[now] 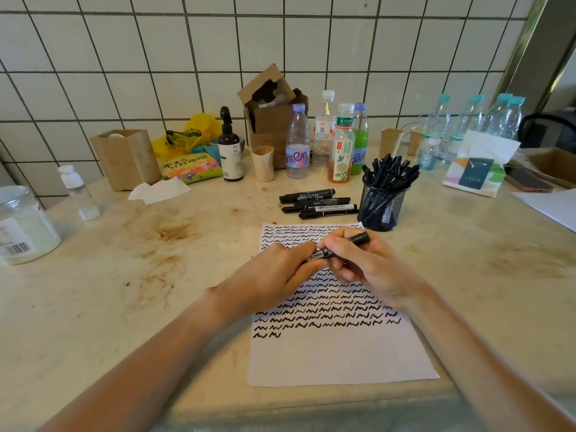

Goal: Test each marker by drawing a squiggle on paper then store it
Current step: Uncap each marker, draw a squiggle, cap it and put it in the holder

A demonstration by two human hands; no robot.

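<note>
Fingers of left hand (282, 269) and right hand (363, 263) both grip one marker (338, 249) above the squiggled paper (343, 357)

a black marker (338, 247) with a white label is lying nearly level above the paper (339, 357), its capped end pointing up and to the right, with the left hand (274, 275) gripping one end and the right hand (364, 266) curling around the other. the white sheet is lying flat on the table, rows of black squiggles covering its upper two thirds while the bottom strip is sitting blank. four more black markers (318, 202) are lying side by side just beyond the sheet's top edge. right beside them, a black mesh cup (381, 207) is standing upright, packed with black markers.
</note>
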